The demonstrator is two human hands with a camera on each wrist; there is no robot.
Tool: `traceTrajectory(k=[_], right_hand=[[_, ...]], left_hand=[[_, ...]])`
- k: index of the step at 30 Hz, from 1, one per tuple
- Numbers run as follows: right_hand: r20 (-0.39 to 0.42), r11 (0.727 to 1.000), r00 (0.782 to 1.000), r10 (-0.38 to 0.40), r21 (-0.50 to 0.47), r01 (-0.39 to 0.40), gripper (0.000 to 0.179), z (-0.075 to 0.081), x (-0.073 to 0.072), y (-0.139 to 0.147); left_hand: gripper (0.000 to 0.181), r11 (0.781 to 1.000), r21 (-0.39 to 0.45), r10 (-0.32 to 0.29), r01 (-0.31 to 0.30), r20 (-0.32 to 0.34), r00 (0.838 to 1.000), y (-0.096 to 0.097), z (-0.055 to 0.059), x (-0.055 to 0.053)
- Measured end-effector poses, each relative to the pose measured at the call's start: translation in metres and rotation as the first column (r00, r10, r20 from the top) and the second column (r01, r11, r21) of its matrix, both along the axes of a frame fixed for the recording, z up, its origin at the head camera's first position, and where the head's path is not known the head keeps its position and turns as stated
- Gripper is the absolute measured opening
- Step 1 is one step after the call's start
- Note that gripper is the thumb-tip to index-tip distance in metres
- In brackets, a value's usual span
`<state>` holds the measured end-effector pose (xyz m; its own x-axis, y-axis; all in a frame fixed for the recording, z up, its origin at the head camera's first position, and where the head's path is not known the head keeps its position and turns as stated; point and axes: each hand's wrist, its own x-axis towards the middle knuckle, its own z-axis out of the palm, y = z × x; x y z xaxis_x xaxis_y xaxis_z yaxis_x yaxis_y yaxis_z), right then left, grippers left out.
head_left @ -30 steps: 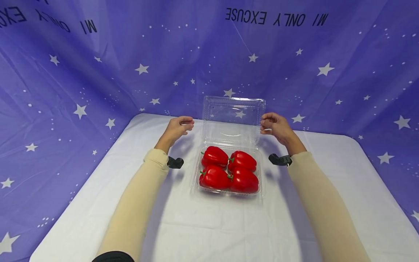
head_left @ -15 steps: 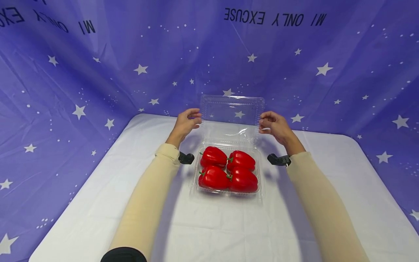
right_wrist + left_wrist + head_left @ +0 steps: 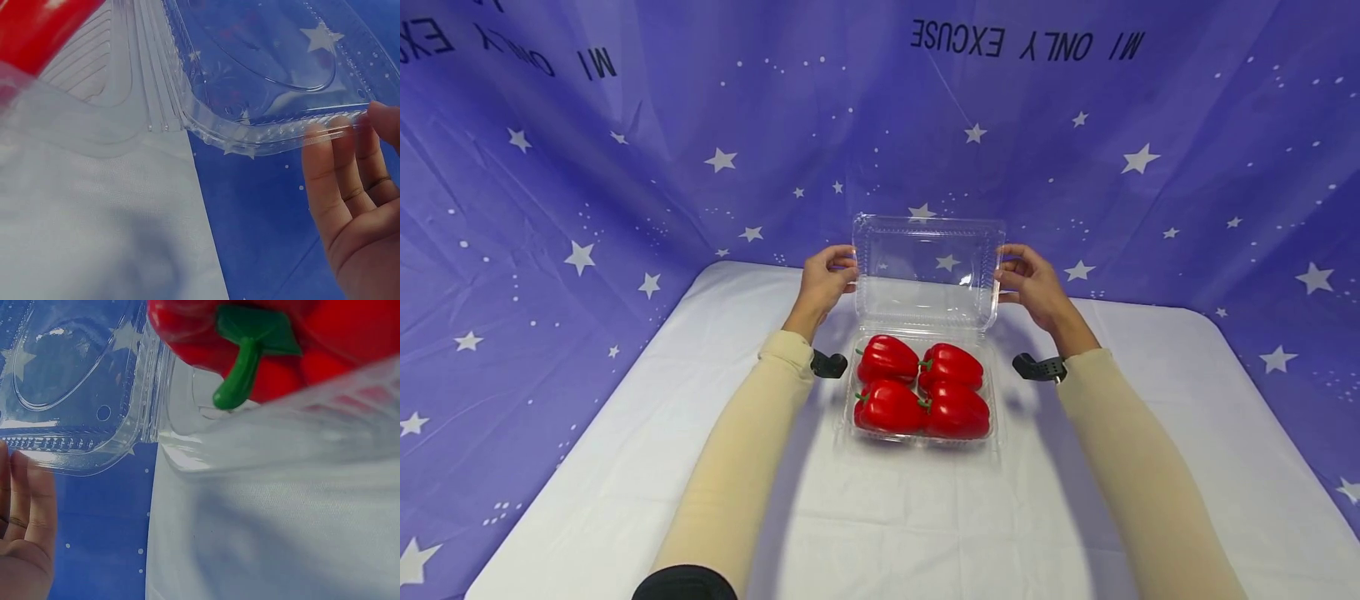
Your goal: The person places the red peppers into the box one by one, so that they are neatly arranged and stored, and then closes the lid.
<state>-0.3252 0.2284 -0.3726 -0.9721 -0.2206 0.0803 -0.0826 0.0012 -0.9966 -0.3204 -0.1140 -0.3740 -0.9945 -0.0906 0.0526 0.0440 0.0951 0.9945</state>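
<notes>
A clear plastic clamshell box stands with its hinged lid (image 3: 929, 222) raised at the back. Several red bell peppers (image 3: 957, 410) with green stems sit in its base (image 3: 847, 412). My left hand (image 3: 824, 282) holds the lid's left edge, and in the left wrist view the fingertips (image 3: 39, 464) meet the rim while the thumb is out of frame. On the other side my right hand (image 3: 1032, 287) pinches the right edge between thumb and fingers, as the right wrist view shows.
A white cloth (image 3: 910, 525) covers the table under the box. Behind it hangs a blue curtain (image 3: 820, 108) with white stars and printed words. Dark straps (image 3: 1039, 367) sit at both wrists.
My left hand has moved right and up to the lid's left edge. The right fingers have closed onto the right edge, and the lid has shifted slightly to the left.
</notes>
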Motion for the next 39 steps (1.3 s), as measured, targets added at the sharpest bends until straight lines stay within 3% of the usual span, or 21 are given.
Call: traceTrajectory(k=[21,24,29,33,39], right_hand=[[-0.055,0.996,0.998,-0.016,-0.094,0.011,0.029,0.004,0.004,-0.001],[-0.071,0.998,0.997,-0.029,-0.056,0.025,0.026,0.007,0.007,-0.001],[-0.128,0.992,0.991,-0.04,0.11,0.054,0.019,0.015,0.013,0.0],[-0.167,0.952,0.985,-0.045,0.292,0.093,0.03,0.026,0.021,0.004],[-0.169,0.842,0.985,-0.013,0.53,0.102,0.054,0.053,0.039,0.009]], left_hand=[[0.037,1.0,0.006,-0.019,0.019,-0.037,0.999,0.0,0.004,0.0],[0.038,1.0,0.009,-0.029,0.029,-0.034,0.999,-0.001,0.005,0.001],[0.038,0.998,-0.008,-0.063,0.063,-0.049,0.997,-0.002,0.008,0.004],[0.036,0.994,-0.062,-0.097,0.094,-0.064,0.993,-0.005,0.009,0.011],[0.043,0.972,-0.204,-0.129,0.114,-0.066,0.989,-0.011,0.017,0.027]])
